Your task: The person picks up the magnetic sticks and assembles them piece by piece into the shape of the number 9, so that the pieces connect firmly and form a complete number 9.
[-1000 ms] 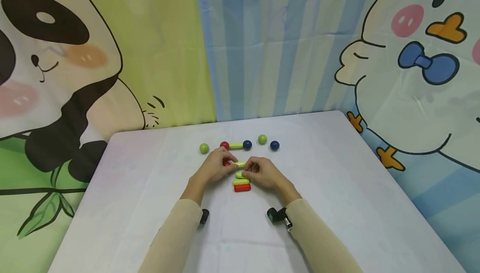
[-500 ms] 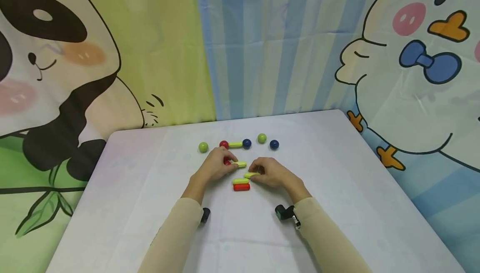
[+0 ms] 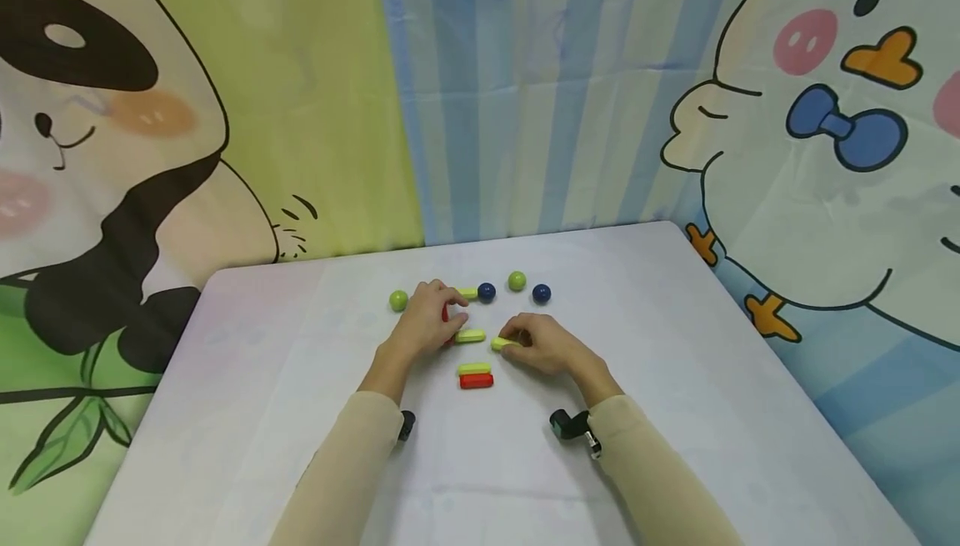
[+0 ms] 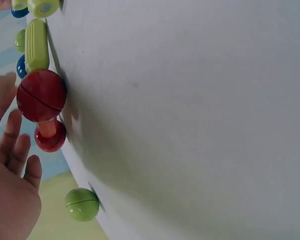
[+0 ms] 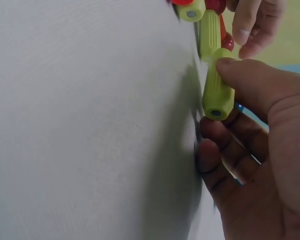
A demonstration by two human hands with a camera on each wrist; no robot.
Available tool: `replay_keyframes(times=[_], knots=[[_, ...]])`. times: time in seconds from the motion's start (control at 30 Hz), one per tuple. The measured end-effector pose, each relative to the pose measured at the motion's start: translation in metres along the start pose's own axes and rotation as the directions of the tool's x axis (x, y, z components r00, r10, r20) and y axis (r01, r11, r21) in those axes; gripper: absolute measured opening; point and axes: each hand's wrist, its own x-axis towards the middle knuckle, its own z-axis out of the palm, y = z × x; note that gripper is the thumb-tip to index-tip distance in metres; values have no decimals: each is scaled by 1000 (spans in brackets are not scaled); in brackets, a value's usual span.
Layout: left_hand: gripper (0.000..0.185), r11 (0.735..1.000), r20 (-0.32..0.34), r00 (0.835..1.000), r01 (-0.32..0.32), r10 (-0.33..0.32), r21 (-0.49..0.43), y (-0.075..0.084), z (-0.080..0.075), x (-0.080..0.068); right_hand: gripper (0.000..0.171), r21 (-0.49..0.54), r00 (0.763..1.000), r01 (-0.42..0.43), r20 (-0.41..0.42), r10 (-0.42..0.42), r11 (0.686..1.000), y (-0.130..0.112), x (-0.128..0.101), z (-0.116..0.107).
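My right hand (image 3: pixel 547 346) pinches a yellow-green ribbed stick (image 5: pixel 218 90) between thumb and fingers, just to the right of a joined structure. My left hand (image 3: pixel 424 321) lies at the structure's left side, its fingers apart and relaxed beside a dark red ball (image 4: pixel 41 95) with a gap between. From that ball a second yellow-green stick (image 3: pixel 471 336) extends right, its free end facing the held one. An orange-red stick (image 4: pixel 47 128) links the near red ball to a farther red ball (image 4: pixel 51 137). In the head view my left hand mostly hides both red balls.
Behind, a yellow-green stick (image 3: pixel 468 293) runs to a dark blue ball (image 3: pixel 486 293). Loose around it are two green balls (image 3: pixel 398 301) and another blue ball (image 3: pixel 542 294). Nearer me, a yellow-green stick (image 3: pixel 475 369) lies against a red stick (image 3: pixel 476 381).
My right hand has taken a yellow-green stick from the near group and shifted right with it. My left hand has loosened from the near ball and stick and moved slightly away from me.
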Motion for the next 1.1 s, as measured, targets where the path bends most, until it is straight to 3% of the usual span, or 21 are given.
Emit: replay_keyframes(times=[0.23,0.57,0.73,0.87,0.97,1.1], knots=[[38,999,-83,996,21,-18,31,1,5,12,18,58,995,-22,-94,27,998,4,6,5],[28,996,-46,995,93,-93,13,8,15,26,19,168,968,-86,-220,123,982,9,12,6],[32,992,-26,998,58,-55,116,9,14,32,22,177,961,-103,-238,144,979,8,18,6],[29,988,-18,998,56,-54,143,9,11,36,24,175,964,-107,-224,145,979,4,25,3],[27,985,-13,997,81,-80,153,7,9,38,26,239,968,-98,-200,148,966,1,30,2],[26,981,13,995,96,-100,171,4,11,40,27,359,967,-126,-165,196,925,0,34,4]])
